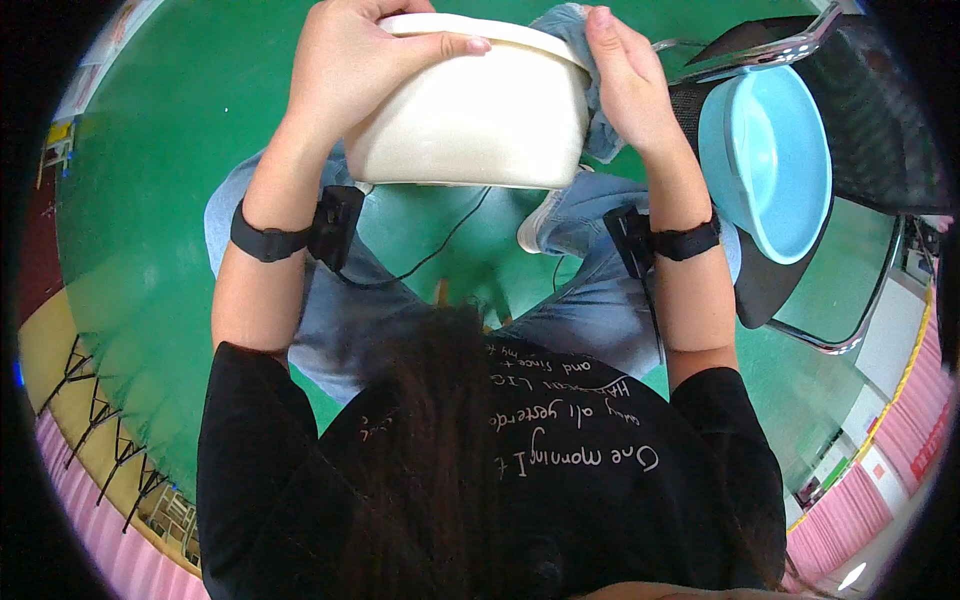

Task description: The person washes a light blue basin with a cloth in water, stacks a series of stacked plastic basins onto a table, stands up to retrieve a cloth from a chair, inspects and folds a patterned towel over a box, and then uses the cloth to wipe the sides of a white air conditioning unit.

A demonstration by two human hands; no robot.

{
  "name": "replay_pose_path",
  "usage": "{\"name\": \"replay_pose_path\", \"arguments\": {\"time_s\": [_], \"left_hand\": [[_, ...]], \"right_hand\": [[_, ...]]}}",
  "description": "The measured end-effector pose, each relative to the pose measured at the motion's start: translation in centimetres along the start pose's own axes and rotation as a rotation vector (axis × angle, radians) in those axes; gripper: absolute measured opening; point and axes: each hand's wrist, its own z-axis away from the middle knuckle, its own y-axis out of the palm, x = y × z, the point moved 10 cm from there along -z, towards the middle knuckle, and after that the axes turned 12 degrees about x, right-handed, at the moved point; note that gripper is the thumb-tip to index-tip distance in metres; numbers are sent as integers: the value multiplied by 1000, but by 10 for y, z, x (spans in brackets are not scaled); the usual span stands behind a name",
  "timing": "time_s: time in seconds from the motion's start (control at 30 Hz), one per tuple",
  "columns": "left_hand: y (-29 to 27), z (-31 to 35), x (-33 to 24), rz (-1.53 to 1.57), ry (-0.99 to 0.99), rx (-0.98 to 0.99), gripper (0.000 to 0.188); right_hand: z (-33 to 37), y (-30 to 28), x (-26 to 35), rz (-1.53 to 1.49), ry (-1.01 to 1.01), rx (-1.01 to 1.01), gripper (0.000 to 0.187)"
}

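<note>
A cream-white plastic basin is held up in front of me, its outer wall and flat bottom edge toward me and its inside hidden. My left hand grips the rim at the left, the thumb lying along the outside just under the lip. At the right end of the basin, my right hand is closed on a grey-blue cloth, pressed against the rim. Part of the cloth goes over the rim's far side, and the rest hangs below the hand. The right hand's fingers are mostly behind the cloth.
On my right, a light-blue basin rests tilted on a black chair with metal tube arms. Black straps with small boxes sit on both my wrists, and a thin cable trails from the left one. Green floor lies around my legs.
</note>
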Motion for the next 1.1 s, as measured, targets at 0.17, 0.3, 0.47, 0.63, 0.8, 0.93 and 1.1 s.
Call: {"name": "replay_pose_path", "arguments": {"time_s": [0.17, 0.3, 0.47, 0.63, 0.8, 0.93, 1.1], "left_hand": [[-19, 1, 2, 264, -63, -128, 22], [-31, 3, 13, 332, -54, -155, 17], [-51, 6, 39, 659, -8, -275, 10], [-50, 0, 22, 378, 45, -142, 13], [-15, -11, -5, 145, 158, 250, 27], [12, -7, 1, 187, 141, 209, 31], [89, 5, 7, -89, 211, 387, 34]], "right_hand": [[-4, -13, 9, -176, -156, -9, 51], [-1, -33, 9, -180, -147, -116, 53], [6, -66, -18, -488, -86, -359, 53], [12, -75, -22, -139, -12, -449, 53], [0, -60, -21, -16, -49, -275, 48], [3, -30, -4, 420, -36, -240, 46], [0, 14, 6, 664, 18, -145, 48]]}}
